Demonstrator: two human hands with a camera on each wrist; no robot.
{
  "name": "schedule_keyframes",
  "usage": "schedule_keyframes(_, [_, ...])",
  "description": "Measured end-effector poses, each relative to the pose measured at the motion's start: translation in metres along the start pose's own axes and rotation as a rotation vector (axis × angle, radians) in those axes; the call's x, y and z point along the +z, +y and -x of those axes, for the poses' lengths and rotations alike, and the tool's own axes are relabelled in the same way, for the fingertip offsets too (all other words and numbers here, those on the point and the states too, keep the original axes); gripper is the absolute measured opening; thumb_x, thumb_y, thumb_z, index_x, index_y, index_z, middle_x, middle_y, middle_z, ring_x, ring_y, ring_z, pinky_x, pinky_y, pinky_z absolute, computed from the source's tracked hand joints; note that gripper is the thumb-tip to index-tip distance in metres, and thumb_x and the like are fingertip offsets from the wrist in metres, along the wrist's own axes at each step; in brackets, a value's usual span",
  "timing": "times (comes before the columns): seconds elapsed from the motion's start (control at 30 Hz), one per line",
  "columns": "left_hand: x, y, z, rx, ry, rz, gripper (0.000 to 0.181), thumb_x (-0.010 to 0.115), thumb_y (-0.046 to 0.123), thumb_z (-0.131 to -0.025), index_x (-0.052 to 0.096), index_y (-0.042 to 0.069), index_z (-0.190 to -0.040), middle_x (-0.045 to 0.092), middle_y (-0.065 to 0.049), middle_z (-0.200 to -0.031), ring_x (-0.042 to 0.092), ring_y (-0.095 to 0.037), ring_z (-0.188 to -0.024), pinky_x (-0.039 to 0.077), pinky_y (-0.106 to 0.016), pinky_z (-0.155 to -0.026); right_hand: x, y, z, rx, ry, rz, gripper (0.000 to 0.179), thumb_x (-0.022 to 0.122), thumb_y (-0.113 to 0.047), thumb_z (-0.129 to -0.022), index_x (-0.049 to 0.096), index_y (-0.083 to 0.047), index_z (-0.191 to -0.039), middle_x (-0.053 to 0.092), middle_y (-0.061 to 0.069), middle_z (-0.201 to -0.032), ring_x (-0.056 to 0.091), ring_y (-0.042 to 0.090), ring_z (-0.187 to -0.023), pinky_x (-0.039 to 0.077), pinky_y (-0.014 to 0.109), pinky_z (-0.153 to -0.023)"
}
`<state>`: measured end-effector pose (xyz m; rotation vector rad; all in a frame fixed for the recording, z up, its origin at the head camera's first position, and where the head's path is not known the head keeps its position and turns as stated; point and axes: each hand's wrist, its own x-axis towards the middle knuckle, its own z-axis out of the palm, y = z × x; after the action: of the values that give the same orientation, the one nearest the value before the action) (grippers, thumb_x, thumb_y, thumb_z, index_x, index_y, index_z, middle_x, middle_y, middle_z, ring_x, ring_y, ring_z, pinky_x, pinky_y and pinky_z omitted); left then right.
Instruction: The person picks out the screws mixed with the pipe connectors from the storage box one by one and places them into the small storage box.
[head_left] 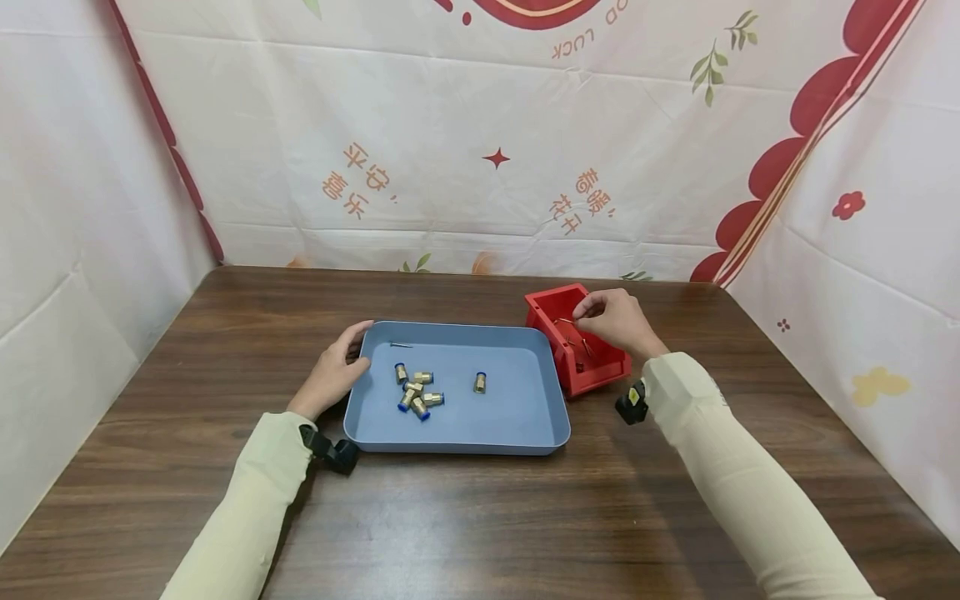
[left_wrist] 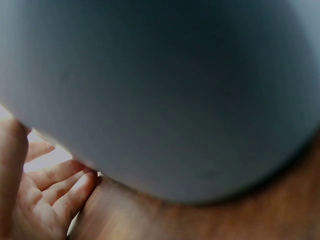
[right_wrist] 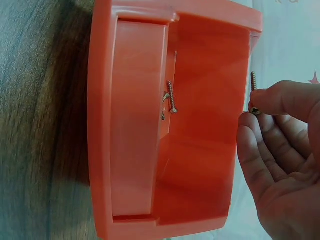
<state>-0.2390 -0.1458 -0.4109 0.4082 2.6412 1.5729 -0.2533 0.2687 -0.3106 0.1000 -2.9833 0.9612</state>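
My right hand (head_left: 617, 321) is over the red bin (head_left: 534, 312), pinching a screw (right_wrist: 254, 80) between thumb and fingertips; its head points down toward the palm in the right wrist view. A few more screws (right_wrist: 172, 97) lie inside the bin. My left hand (head_left: 335, 372) holds the left edge of the blue-grey tray (head_left: 517, 417), thumb at the rim and fingers along the outer wall. In the tray, several brass fittings with blue collars (head_left: 420, 408) cluster at left. One separate fitting (head_left: 480, 382) stands nearer the middle, and a single screw (head_left: 401, 344) lies near the back wall.
Both containers stand on a dark wood-grain table (head_left: 450, 517), the bin close against the tray's back right corner. A printed white cloth (head_left: 450, 108) hangs behind the table and along both sides. Each wrist carries a small black camera (head_left: 632, 404).
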Motion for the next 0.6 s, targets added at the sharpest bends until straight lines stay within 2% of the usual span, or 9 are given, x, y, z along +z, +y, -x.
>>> schedule_keyframes(0.2, [0.0000,0.0012,0.0011,-0.012,-0.004,-0.002,0.060,0.043,0.008,-0.093,0.027,0.012,-0.151,0.038,-0.023,-0.144,0.041,-0.040,-0.130,0.035,-0.055,-0.104,0.0008,0.0007,-0.0002,0.001,-0.005,0.001,0.017,0.064,-0.013,-0.087,0.068,-0.003,-0.100,0.066,0.015,-0.101,0.056,0.026,-0.091,0.051,0.033,-0.078])
schedule_keyframes(0.43, [-0.0001,-0.0001,0.0010,-0.014,-0.003,-0.005,0.060,0.043,0.008,-0.093,0.027,0.013,-0.151,0.038,-0.023,-0.144,0.041,-0.039,-0.130,0.035,-0.055,-0.105,0.0012,0.0016,0.0011,0.014,-0.039,-0.010,0.031,0.067,-0.014,-0.086,0.065,-0.001,-0.115,0.066,0.018,-0.110,0.059,0.029,-0.098,0.053,0.041,-0.088])
schedule_keyframes(0.6, [-0.0004,0.0012,0.0007,-0.017,-0.001,-0.008,0.060,0.043,0.009,-0.093,0.027,0.013,-0.151,0.038,-0.023,-0.144,0.041,-0.039,-0.130,0.035,-0.055,-0.105,0.0014,0.0016,0.0011,0.018,-0.050,-0.022,0.035,0.067,-0.014,-0.086,0.063,-0.001,-0.118,0.065,0.019,-0.112,0.060,0.030,-0.098,0.053,0.042,-0.088])
